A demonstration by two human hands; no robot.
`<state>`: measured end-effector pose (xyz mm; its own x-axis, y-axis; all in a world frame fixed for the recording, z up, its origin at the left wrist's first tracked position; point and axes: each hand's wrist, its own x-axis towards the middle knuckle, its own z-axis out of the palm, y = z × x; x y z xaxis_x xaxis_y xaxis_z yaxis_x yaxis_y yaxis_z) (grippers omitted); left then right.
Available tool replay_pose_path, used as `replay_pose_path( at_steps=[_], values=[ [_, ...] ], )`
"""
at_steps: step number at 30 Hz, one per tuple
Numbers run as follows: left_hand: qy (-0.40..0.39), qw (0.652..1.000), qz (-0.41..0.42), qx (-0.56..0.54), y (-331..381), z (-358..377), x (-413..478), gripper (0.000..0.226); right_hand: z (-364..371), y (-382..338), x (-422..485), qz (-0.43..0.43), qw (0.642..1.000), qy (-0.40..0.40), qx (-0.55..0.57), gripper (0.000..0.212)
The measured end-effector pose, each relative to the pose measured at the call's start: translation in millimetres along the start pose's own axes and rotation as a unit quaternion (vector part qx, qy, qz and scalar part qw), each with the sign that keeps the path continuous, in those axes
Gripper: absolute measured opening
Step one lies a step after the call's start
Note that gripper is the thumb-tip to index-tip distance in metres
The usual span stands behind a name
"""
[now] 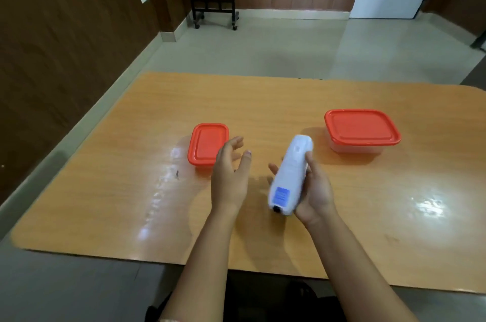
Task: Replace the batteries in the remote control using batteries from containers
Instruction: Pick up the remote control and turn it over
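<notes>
Remote control (pixel 290 177) held above the desk (pixel 263 100), smaller container (pixel 207 144) set on the desk to its left, larger container (pixel 362 130) set to its right and slightly behind, both lidded

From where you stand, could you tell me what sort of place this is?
Probably an office or meeting room, not a workshop: a wooden table with rounded corners, dark wood-panelled walls, a tiled floor, and a black wheeled stand at the back.

You see a glossy wood-grain table (pixel 263 100), a smooth white plastic remote (pixel 290 177), and two glossy red plastic lids (pixel 207 144) (pixel 361 127).
</notes>
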<state>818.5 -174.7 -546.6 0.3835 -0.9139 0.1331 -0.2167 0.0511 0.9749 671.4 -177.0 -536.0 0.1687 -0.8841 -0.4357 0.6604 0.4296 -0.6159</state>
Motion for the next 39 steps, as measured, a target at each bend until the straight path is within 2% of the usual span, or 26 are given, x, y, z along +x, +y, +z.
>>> replay_pose_path(
  at_steps=[2,4,8,11,13,16,19,24,26,30,39],
  values=[
    [-0.015,0.998,-0.047,-0.047,4.0,-1.8,0.1,0.023,1.7,4.1,0.9,0.063,0.998,-0.002,-0.019,0.043],
    [-0.038,0.991,-0.101,-0.085,8.5,-4.1,0.0,0.023,1.4,11.0,2.6,0.107,0.991,-0.012,-0.085,0.045],
    [-0.072,0.968,-0.186,-0.156,17.0,-5.6,-2.1,0.031,7.3,13.0,1.5,0.094,0.957,-0.092,-0.258,0.035],
    [-0.1,0.962,-0.198,-0.158,13.2,-5.9,-2.3,0.024,14.4,14.3,-6.7,0.109,0.922,-0.165,-0.332,0.023],
    [-0.102,0.966,-0.19,-0.14,8.8,-4.9,-3.1,0.02,14.2,16.7,-9.3,0.113,0.912,-0.17,-0.357,0.024],
    [-0.063,0.967,-0.185,-0.165,4.4,-3.3,-3.1,0.024,9.5,12.6,-10.2,0.106,0.896,-0.172,-0.394,0.027],
    [-0.037,0.96,-0.188,-0.202,3.5,-0.7,-2.0,0.029,4.4,6.8,-15.9,0.113,0.894,-0.165,-0.401,0.028],
    [-0.159,0.934,-0.249,-0.199,10.9,12.9,-8.4,0.03,-10.0,6.2,-28.3,0.06,0.929,-0.084,-0.356,0.037],
    [-0.178,0.934,-0.26,-0.17,11.4,19.8,-14.2,0.033,-15.3,5.5,-29.8,0.076,0.94,-0.07,-0.326,0.041],
    [-0.122,0.959,-0.217,-0.133,7.5,24.4,-20.2,0.029,-12.5,5.4,-26.4,0.112,0.949,-0.062,-0.287,0.04],
    [-0.021,0.979,-0.139,-0.147,3.5,11.0,-17.3,0.026,2.4,7.6,-21.5,0.058,0.94,-0.121,-0.315,0.034]
  ],
)
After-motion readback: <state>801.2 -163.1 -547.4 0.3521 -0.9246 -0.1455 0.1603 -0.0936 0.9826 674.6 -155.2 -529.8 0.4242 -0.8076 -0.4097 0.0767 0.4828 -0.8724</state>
